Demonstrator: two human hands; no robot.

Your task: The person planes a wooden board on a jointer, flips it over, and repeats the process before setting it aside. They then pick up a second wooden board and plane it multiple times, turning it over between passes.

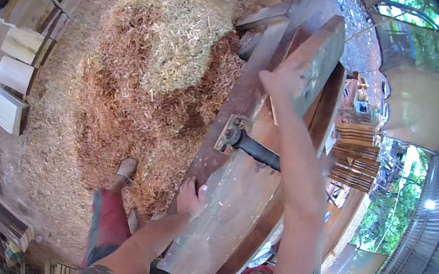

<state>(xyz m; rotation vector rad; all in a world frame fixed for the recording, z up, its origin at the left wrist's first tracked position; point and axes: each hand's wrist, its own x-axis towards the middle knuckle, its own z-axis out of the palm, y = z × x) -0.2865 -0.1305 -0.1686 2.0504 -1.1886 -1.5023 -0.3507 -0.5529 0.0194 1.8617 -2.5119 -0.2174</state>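
A long wooden machine bed (pixel 220 215) runs away from me, with a dark upright fence along its right side. Across the bed lies a black bar (pixel 256 152), bolted to a metal bracket (pixel 232 134) at the left edge. Beyond the bar, my right hand (pixel 286 82) grips the near part of a wooden board (pixel 322 51), thumb stretched to the left; its other fingers are partly hidden. Nearer to me, my left hand (pixel 191 197) lies with fingers extended on the bed's left edge, holding nothing.
A large heap of wood shavings (pixel 182 43) rises left of the machine, near my foot (pixel 127 168). Cut boards (pixel 6 108) lie along the far left. Stacked slatted wooden pieces (pixel 355 160) stand to the right, before a corrugated metal wall (pixel 433 220).
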